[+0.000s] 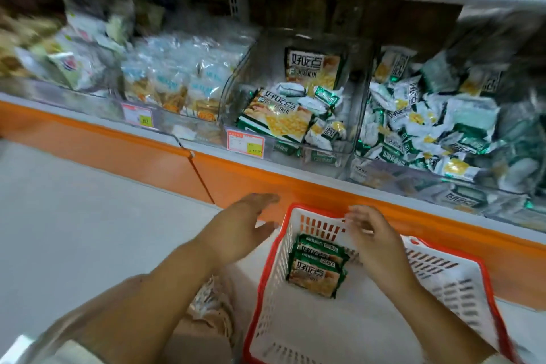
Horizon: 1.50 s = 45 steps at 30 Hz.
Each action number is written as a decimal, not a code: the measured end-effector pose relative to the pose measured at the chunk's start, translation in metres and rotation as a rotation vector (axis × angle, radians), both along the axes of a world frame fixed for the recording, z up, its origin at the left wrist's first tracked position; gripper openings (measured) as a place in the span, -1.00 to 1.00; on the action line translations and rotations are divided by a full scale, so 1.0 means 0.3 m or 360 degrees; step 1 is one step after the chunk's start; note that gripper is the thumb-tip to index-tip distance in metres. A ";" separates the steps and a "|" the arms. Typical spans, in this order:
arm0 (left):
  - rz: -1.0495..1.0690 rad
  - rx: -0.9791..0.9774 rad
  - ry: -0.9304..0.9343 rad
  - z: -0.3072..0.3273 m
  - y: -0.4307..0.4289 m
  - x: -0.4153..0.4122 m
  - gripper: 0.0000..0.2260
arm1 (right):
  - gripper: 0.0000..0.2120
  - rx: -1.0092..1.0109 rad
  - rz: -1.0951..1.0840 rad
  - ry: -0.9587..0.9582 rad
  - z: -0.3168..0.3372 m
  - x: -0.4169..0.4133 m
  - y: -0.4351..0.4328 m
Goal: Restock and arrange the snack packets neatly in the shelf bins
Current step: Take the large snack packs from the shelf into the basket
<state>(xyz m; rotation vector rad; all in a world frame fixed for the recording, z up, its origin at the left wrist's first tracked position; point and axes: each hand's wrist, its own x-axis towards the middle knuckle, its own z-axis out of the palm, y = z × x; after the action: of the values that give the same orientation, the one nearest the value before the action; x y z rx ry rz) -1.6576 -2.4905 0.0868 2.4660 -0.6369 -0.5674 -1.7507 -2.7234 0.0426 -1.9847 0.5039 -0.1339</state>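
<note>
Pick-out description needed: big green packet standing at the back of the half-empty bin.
On the orange-fronted shelf, find the clear bin above the red-rimmed basket, marked by a red-and-yellow price tag. The big green packet stands upright at the back; the other large packet lies flat in front, and the rest are small packets.

Bright even light, faint shadows; motion blur on snack packets [74,65] far left and right; wide-angle bowing at edges.

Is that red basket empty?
No, a small stack of green snack packets lies inside the red basket, towards its far end.
</note>
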 end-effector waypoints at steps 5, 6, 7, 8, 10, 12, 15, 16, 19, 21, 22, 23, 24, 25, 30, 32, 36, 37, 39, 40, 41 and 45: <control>0.0220 -0.0138 -0.0445 0.181 0.075 0.077 -0.58 | -0.85 -0.0062 0.0204 -0.0304 0.291 0.122 0.078; 0.0292 -0.0220 -0.0460 0.189 0.076 0.085 -0.60 | -0.84 -0.0074 0.0224 -0.0329 0.328 0.163 0.093; 0.0351 -0.0312 -0.0449 0.193 0.073 0.095 -0.62 | -0.83 -0.0116 0.0233 -0.0339 0.353 0.209 0.104; 0.0384 -0.0374 -0.0436 0.196 0.068 0.109 -0.63 | -0.82 -0.0175 0.0231 -0.0339 0.370 0.261 0.111; 0.0371 -0.0380 -0.0458 0.201 0.056 0.147 -0.64 | -0.78 -0.0297 0.0237 -0.0262 0.391 0.367 0.116; 0.0381 -0.0377 -0.0519 0.204 0.053 0.190 -0.63 | -0.73 -0.0473 0.0261 -0.0052 0.393 0.464 0.113; 0.0504 -0.0346 -0.0542 0.207 0.056 0.240 -0.61 | -0.66 -0.0678 0.0354 0.0299 0.375 0.562 0.120; 0.0530 -0.0337 -0.0535 0.206 0.055 0.251 -0.60 | -0.64 -0.0675 0.0394 0.0359 0.367 0.583 0.130; 0.0542 -0.0337 -0.0507 0.199 0.051 0.277 -0.59 | -0.56 -0.0424 0.0324 0.0401 0.347 0.628 0.159; 0.0543 -0.0326 -0.0473 0.192 0.056 0.286 -0.59 | -0.49 -0.0151 0.0184 0.0401 0.332 0.653 0.161; 0.0543 -0.0327 -0.0459 0.187 0.061 0.287 -0.59 | -0.40 0.0003 0.0092 0.0415 0.324 0.662 0.154; 0.0546 -0.0334 -0.0451 0.184 0.066 0.288 -0.59 | -0.30 0.0162 0.0009 0.0412 0.318 0.667 0.146; 0.0558 -0.0347 -0.0442 0.182 0.072 0.289 -0.59 | -0.23 0.0332 -0.0055 0.0404 0.311 0.670 0.134; 0.0576 -0.0364 -0.0429 0.180 0.077 0.292 -0.60 | -0.24 0.0479 -0.0100 0.0365 0.306 0.672 0.120; 0.0619 -0.0466 -0.0325 0.184 0.080 0.281 -0.55 | -0.54 0.0861 -0.0128 0.0140 0.340 0.616 0.076; 0.0645 -0.0573 -0.0248 0.200 0.072 0.269 -0.48 | -0.54 0.0976 -0.0061 0.0052 0.367 0.577 0.062; 0.0685 -0.0992 0.0142 0.253 0.046 0.242 -0.56 | -0.58 0.0777 0.0209 0.0010 0.427 0.477 0.074; 0.0724 -0.1068 0.0226 0.263 0.039 0.237 -0.65 | -0.58 0.0733 0.0297 0.0017 0.434 0.456 0.086; 0.0869 -0.1225 0.0360 0.277 0.026 0.234 -0.77 | -0.59 0.0648 0.0440 0.0063 0.445 0.431 0.107; 0.0940 -0.1302 0.0399 0.281 0.024 0.234 -0.78 | -0.63 0.0569 0.0477 0.0070 0.454 0.436 0.112; 0.0990 -0.1367 0.0409 0.283 0.025 0.233 -0.81 | -0.68 0.0410 0.0461 0.0051 0.464 0.456 0.106; 0.1093 -0.1470 0.0352 0.281 0.052 0.247 -0.89 | -0.67 -0.0366 0.0242 -0.0186 0.478 0.644 -0.005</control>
<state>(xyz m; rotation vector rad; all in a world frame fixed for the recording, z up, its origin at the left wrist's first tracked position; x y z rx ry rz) -1.5836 -2.4749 0.1711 1.5526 0.0786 -0.1822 -1.5573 -2.7249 0.1860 -2.2160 0.2699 -0.2197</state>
